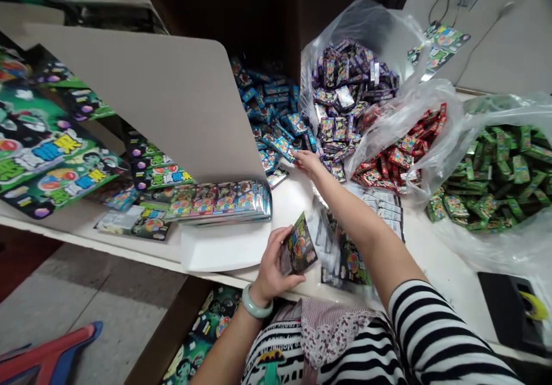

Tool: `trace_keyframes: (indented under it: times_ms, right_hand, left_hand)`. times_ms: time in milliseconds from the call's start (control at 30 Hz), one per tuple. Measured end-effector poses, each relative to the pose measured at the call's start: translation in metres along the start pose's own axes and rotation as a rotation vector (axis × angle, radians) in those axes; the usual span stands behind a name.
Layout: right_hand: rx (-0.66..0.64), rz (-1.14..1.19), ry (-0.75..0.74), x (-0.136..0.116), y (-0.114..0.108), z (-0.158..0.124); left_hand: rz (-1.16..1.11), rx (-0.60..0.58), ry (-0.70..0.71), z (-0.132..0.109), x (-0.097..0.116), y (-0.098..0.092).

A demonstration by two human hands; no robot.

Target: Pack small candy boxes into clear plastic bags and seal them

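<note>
Surface: white worktable (297, 201), seen from above, crowded w/ sweets packs; dark cupboard behind, grey floor at lower left.
Pouch: small dark printed pouch (298, 250), at the near table edge, just in front of the person's body; stands tilted, long axis leaning up and to the right.
Left hand: left hand (272, 267) pinches the pouch's left side, thumb in front, fingers curled behind; pale green bangle (254, 305) on that wrist.
Right hand: right hand (307, 160) stretched far fwd across the table, fingertips down on the blue sachets (276, 126); looks like a light pinch on one sachet, but too small to be sure.
Key relation: blue pile lies straight ahead of the pouch, well apart from it; right hand is the one at the pile, left hand stays w/ the pouch, mouth end turned up toward the reaching arm.
Near pouch: more flat printed pouches (345, 255) under the right forearm, touching the table.
Further out: row of filled packs (219, 201) left of centre, under a leaning grey cardboard sheet (164, 97).
Bags: clear bags w/ purple sachets (345, 94), red sachets (401, 149), green sachets (500, 172) to the right of the blue ones.
Far left: big green printed boxes (43, 155).
</note>
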State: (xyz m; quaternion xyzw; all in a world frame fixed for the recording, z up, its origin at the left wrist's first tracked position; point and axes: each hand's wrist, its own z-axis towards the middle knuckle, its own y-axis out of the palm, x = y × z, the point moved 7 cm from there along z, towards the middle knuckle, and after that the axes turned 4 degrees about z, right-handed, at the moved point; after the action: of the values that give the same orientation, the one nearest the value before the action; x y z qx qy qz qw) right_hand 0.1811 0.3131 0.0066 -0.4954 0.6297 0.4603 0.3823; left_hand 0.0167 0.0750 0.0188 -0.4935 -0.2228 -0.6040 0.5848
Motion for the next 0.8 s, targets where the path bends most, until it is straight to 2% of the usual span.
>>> trace_keyframes:
  times_ms: [67,167,300,400,567,667,800]
  right_hand:
    - [0.050,0.031,0.033,0.007,-0.027,-0.029]
    - [0.104,0.106,0.049,0.009,-0.073,-0.090]
    - [0.165,0.200,0.019,0.000,-0.130,-0.175]
    - [0.220,0.159,-0.060,-0.006,-0.161,-0.230]
    - [0.259,-0.105,-0.193,0.000,-0.178,-0.289]
    - [0.254,-0.223,-0.219,0.008,-0.179,-0.305]
    - [0.242,-0.268,-0.180,0.012,-0.183,-0.314]
  left_hand:
    - [-0.004,-0.007,-0.008,-0.001,-0.003,0.001]
    - [0.029,-0.020,-0.014,0.000,-0.006,0.005]
    - [0.212,-0.070,-0.013,0.009,-0.001,0.017]
    - [0.380,-0.094,0.039,0.020,0.010,0.033]
    - [0.501,-0.177,0.173,0.027,0.023,0.070]
    - [0.504,-0.216,0.220,0.027,0.029,0.083]
    - [0.493,-0.318,0.266,0.026,0.034,0.089]
